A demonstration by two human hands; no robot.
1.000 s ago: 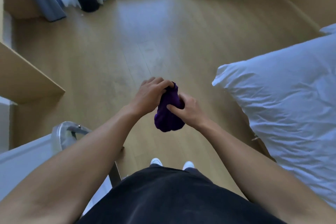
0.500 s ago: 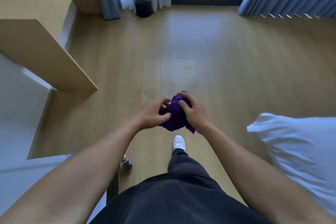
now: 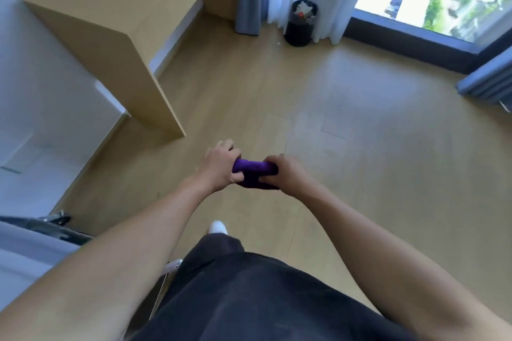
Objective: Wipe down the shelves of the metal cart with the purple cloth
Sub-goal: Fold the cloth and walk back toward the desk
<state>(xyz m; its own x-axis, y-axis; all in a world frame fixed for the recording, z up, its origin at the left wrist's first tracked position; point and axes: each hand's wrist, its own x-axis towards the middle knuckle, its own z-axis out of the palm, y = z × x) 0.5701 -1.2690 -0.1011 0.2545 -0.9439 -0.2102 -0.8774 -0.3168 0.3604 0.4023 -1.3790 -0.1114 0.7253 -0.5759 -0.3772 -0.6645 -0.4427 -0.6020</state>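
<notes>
Cloth (image 3: 253, 171) bunched between our left hand (image 3: 219, 167) and right hand (image 3: 285, 174), both grips closed on it, above floor (image 3: 360, 133). Cart (image 3: 41, 225) barely visible at lower left. We judge no shelf wiped yet; all wiping remains.

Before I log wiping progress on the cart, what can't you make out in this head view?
- Metal cart: cut off by the left edge and covered by the left forearm; shelves unseen.
- Purple cloth: ends buried under the left hand and right hand; folded or twisted, unclear.
- Bin contents: too small and blurred.
- Trailing foot: hidden by the dark clothing.
</notes>
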